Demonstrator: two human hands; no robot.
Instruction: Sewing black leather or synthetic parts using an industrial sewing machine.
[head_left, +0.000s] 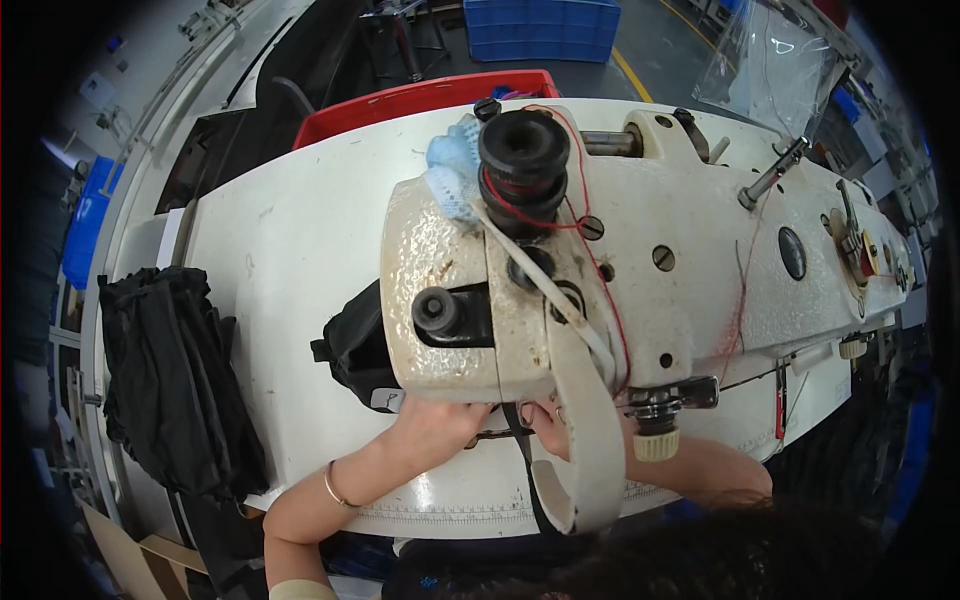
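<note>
Clearly, with the clock face centred on the view, both bare hands worked low, close under the sewing-machine head (450,260). The left hand (440,430) lay near half past six, fingers bent inward, its fingertips hidden below the casing; whether they gripped anything, I could not tell. The right hand (546,430) was at five o'clock, its fingers curled just beside a black strap (518,425), but a curved white strip (600,440) hung across it, so its grasp could not be told either. That strap ran down between the hands, around half past five, toward the table edge. A black fabric piece (355,345) lay between eight and nine, partly covered by the machine head. Farther out, at half past eight, rested a pile of black fabric (175,380). Just before twelve, a light blue cloth (453,165) sat against the black knob (523,150), which was looped with red thread (610,300). A red crate (420,98) stood beyond, at half past eleven, and a blue crate (540,30) near half past twelve.
</note>
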